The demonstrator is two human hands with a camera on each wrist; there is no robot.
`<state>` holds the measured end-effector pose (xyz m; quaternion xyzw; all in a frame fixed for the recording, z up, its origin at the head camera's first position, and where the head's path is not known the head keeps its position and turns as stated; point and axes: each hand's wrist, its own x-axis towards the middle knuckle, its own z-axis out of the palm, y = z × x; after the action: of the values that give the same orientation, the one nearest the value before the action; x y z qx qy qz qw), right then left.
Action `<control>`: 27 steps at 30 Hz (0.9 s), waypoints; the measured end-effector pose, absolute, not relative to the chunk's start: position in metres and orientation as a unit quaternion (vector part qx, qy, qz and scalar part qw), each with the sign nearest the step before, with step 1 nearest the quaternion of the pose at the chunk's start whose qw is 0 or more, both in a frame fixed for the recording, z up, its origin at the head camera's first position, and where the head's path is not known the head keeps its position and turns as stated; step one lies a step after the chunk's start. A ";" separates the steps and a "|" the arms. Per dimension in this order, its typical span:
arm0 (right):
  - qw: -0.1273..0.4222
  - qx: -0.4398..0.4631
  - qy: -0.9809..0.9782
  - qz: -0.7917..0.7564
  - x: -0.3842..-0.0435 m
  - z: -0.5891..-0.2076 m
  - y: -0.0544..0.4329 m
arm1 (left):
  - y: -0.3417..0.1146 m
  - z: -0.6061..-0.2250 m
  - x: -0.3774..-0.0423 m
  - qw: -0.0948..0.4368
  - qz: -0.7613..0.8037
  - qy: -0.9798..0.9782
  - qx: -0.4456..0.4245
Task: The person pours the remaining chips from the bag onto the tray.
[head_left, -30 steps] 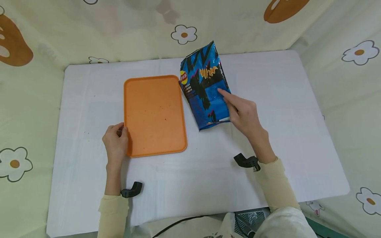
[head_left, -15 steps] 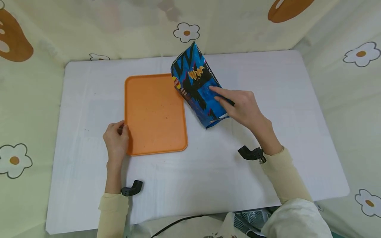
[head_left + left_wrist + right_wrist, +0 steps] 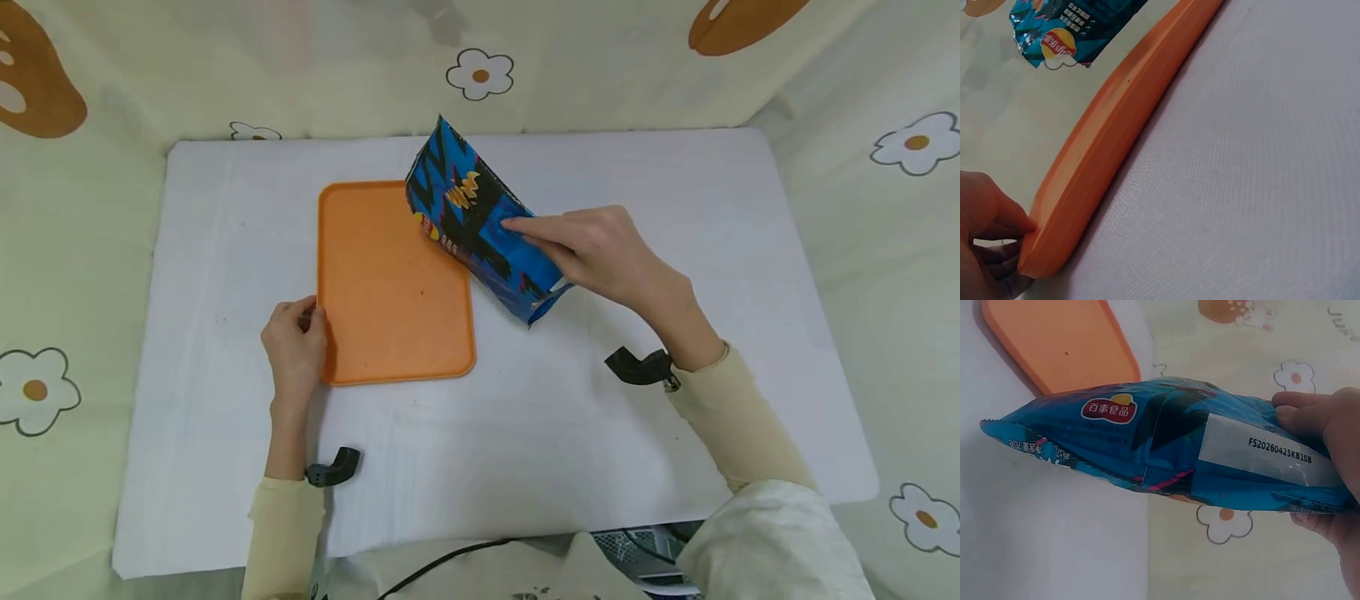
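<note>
"Okay, where to look for the tray (image 3: 390, 333)?"

"Left of centre on the surface (image 3: 465, 467), closer to the far edge than to the near one."

"And for the bag (image 3: 480, 233)?"

"Raised over the tray's far right corner, askew. One end above the tray, other end pointing toward the surface's near right corner."

"Hands?"

"Pinching the tray's left rim with the left hand (image 3: 294, 343). Clamped on the bag with the right hand (image 3: 603, 254), digits on both sides."

"How to do this bit well?"

"Brace the rim firmly, no sideways shove. Bring the raised end further inside the tray; probably too near the corner for comfort. Grip without crushing: likely light, crinkly, easy to deform. Tilt slowly, wrist loose."

"Anything to gain from the wrist views?"

"Yes. From left wrist: see open space between bag and tray, plus the tray's raised outer wall (image 3: 1110, 162). Hard to judge either from head. From right wrist: read the printed code on the white panel (image 3: 1254, 450), not legible from head."

"Open end of the bag?"

"Can't tell from any view. Worth checking before tilting. Also note a dark speck (image 3: 422, 292) in the tray."
</note>
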<state>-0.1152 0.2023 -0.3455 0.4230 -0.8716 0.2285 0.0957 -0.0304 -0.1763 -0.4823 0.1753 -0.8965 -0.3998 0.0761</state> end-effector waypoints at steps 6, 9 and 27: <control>0.085 0.449 -0.863 0.214 -0.118 -0.332 0.195 | -0.173 -0.480 -0.033 0.074 -0.410 -0.893 0.170; 0.077 0.459 -0.861 0.205 -0.120 -0.327 0.190 | -0.172 -0.481 -0.032 0.072 -0.414 -0.891 0.170; 0.019 0.494 -0.854 0.165 -0.130 -0.308 0.176 | -0.161 -0.484 -0.036 0.077 -0.417 -0.891 0.161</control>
<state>-0.1302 0.1762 -0.3075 0.4938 -0.8536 0.1650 0.0193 -0.0361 -0.1614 -0.4844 0.1608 -0.8912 -0.4170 0.0772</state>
